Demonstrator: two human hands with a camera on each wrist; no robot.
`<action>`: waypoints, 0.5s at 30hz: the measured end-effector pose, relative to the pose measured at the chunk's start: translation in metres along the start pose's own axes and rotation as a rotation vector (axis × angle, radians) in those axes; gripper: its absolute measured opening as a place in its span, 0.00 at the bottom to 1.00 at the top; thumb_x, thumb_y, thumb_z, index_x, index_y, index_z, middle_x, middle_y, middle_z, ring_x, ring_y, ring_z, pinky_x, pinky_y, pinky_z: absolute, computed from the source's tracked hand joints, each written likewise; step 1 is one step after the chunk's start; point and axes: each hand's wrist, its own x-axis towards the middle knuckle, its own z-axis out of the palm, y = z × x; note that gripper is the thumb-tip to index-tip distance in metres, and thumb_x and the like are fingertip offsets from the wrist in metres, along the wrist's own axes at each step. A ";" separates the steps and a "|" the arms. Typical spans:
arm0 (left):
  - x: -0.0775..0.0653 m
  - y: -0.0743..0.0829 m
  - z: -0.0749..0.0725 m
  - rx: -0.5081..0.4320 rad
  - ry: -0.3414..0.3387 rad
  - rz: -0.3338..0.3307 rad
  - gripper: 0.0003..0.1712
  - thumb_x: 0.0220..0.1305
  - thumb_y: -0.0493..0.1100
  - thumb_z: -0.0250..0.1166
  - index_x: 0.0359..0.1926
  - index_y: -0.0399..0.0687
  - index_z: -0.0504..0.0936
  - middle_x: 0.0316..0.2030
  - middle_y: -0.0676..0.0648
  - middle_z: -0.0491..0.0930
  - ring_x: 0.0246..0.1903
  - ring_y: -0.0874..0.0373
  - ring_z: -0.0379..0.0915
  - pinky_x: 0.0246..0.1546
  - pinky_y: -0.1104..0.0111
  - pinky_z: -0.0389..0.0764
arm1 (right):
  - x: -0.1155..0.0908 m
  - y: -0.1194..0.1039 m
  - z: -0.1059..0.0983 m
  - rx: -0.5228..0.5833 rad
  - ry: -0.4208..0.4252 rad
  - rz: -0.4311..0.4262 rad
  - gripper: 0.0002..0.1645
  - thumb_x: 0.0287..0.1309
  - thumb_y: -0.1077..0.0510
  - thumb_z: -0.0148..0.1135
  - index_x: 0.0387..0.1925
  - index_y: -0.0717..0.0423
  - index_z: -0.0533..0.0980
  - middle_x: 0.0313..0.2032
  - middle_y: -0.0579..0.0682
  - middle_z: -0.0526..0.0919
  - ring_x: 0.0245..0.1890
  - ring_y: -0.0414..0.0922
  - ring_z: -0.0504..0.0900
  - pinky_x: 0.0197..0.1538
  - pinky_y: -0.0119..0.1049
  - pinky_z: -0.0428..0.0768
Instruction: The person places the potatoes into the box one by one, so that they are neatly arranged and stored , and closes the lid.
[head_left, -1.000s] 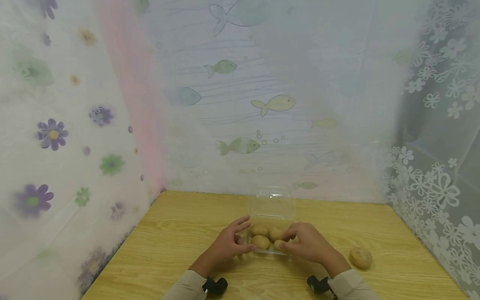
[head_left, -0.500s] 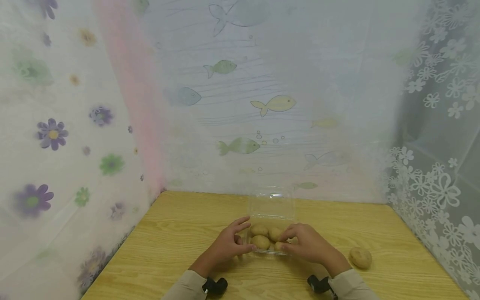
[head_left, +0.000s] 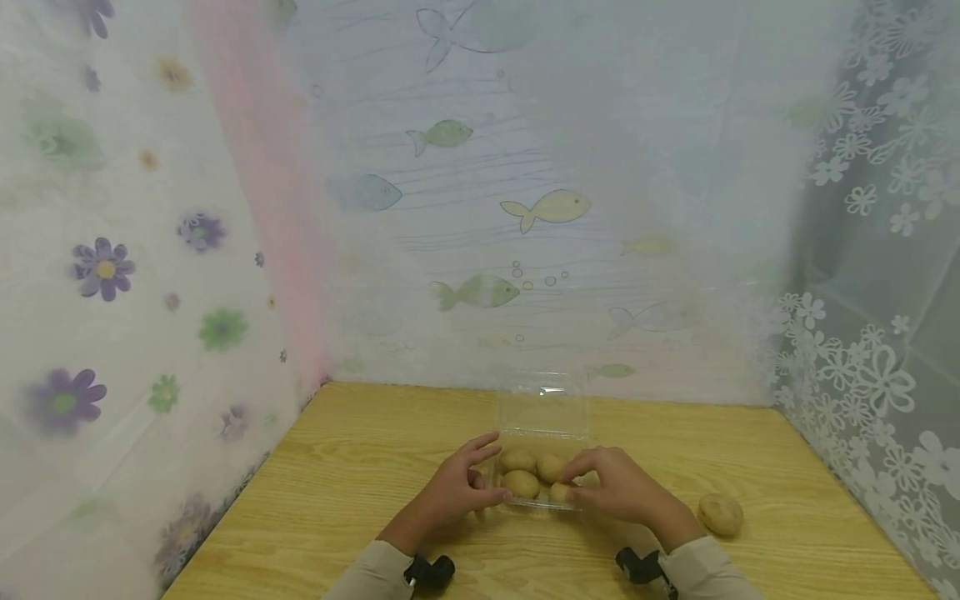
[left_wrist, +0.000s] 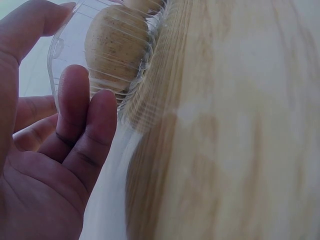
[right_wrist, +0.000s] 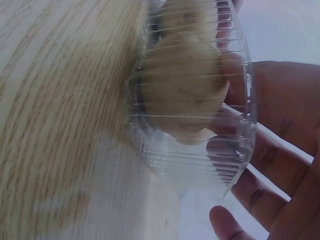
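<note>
A clear plastic clamshell container [head_left: 534, 503] stands on the table with its lid [head_left: 543, 408] raised at the back. Several potatoes lie inside, among them one at front left [head_left: 521, 484]. My left hand [head_left: 453, 487] holds the container's left side, thumb at the near corner and index finger toward the far one. In the left wrist view two fingertips rest by the ribbed wall, beside a potato [left_wrist: 117, 47]. My right hand [head_left: 624, 493] reaches over the right rim and pinches the front-right potato [right_wrist: 182, 82], seen through the wall in the right wrist view.
A single loose potato [head_left: 721, 514] lies on the wooden table [head_left: 360, 467], to the right of my right forearm. Patterned curtains with flowers and fish surround the table on the left, back and right. Black wrist cameras sit at both cuffs.
My right hand and the front-right potato have shifted very slightly to the right within the container. The left hand, the container and the loose potato stay put.
</note>
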 end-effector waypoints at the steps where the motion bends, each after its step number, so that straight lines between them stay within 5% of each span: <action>1: 0.000 0.000 0.000 0.001 0.000 0.000 0.50 0.66 0.49 0.74 0.81 0.49 0.59 0.79 0.45 0.58 0.19 0.67 0.68 0.24 0.72 0.78 | 0.000 0.000 0.000 -0.003 0.002 -0.001 0.12 0.65 0.50 0.72 0.47 0.50 0.89 0.50 0.48 0.89 0.52 0.53 0.85 0.55 0.59 0.82; 15: -0.001 0.000 0.000 -0.020 -0.001 -0.011 0.51 0.65 0.50 0.75 0.81 0.52 0.58 0.78 0.44 0.60 0.19 0.67 0.66 0.23 0.73 0.75 | 0.002 0.002 0.003 -0.065 0.053 0.017 0.11 0.57 0.52 0.78 0.42 0.47 0.90 0.45 0.41 0.89 0.48 0.47 0.86 0.53 0.54 0.84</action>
